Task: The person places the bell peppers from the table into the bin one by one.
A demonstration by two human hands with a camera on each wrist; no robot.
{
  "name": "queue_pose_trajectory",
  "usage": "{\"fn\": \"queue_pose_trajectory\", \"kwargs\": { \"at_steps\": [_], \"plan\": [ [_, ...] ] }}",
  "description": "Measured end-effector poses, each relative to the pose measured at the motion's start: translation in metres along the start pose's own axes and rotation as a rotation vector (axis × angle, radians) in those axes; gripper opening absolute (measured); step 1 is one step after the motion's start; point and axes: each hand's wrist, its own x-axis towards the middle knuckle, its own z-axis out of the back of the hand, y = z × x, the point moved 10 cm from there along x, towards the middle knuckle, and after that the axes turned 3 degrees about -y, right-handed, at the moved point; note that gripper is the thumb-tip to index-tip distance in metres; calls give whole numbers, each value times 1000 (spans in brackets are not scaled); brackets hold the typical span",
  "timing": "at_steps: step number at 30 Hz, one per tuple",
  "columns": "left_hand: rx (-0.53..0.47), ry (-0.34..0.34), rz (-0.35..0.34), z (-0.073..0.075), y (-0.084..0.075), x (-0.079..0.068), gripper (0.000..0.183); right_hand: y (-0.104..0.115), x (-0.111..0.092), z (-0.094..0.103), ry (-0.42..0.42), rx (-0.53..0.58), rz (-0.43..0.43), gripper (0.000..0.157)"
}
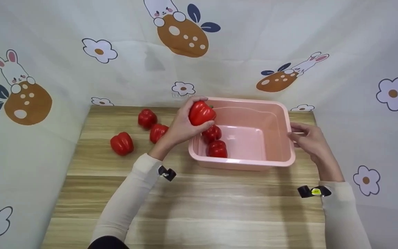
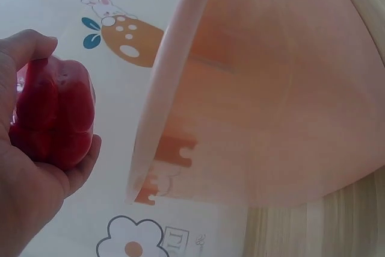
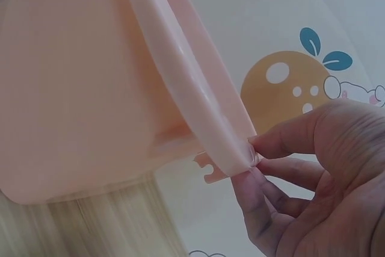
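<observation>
A red bell pepper (image 1: 201,113) is gripped in my left hand (image 1: 185,125), above the left rim of a pink plastic basin (image 1: 244,162). The left wrist view shows the fingers and thumb curled round this bell pepper (image 2: 57,112), beside the basin wall (image 2: 271,100). Two more red bell peppers, one (image 1: 212,133) behind the other (image 1: 217,149), lie inside the basin at its left end. At the opposite end, my right hand (image 1: 306,138) pinches the basin's rim; in the right wrist view its thumb and fingers hold the rim's corner (image 3: 234,154).
Left of the basin, three red bell peppers lie on the wooden table: one at the back (image 1: 147,119), one partly behind the left wrist (image 1: 158,133), one farther left (image 1: 122,143). A patterned cloth (image 1: 233,69) hangs behind the table and along both sides.
</observation>
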Motion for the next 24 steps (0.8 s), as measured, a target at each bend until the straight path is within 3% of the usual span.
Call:
{"fn": "queue_pose_trajectory", "kwargs": {
  "at_steps": [11,18,24],
  "plan": [
    [-23,102,24,-19,-10,18,71,-1,2,-1,3,14,-9,54],
    [62,172,-8,-39,-16,26,70,1,-1,-1,-13,17,4,53],
    [72,216,-25,-52,-20,35,70,2,-3,0,-28,-9,10,52]
  ]
}}
